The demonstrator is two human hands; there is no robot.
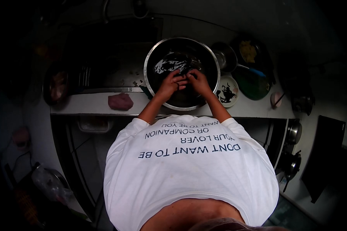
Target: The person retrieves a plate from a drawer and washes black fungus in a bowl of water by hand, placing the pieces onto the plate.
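A large metal bowl point(147, 73) stands on the counter, with dark, shiny contents that I cannot make out clearly. Both hands are inside its near half, fingertips close together. My left hand point(172, 84) has its fingers bent inward around something too dark to name. Opposite it, my right hand point(199, 82) is curled, its thumb and fingers near a small dark patch between the hands. Just right of the bowl lies a white plate point(233, 101) with black pieces on it.
A pinkish cloth point(120, 102) lies left of the bowl. Behind the plate are a metal pan point(224, 57) with a blue handle and a green-edged tray point(254, 90). Yellow food point(248, 51) sits at the back right. A dark dish point(58, 86) stands far left.
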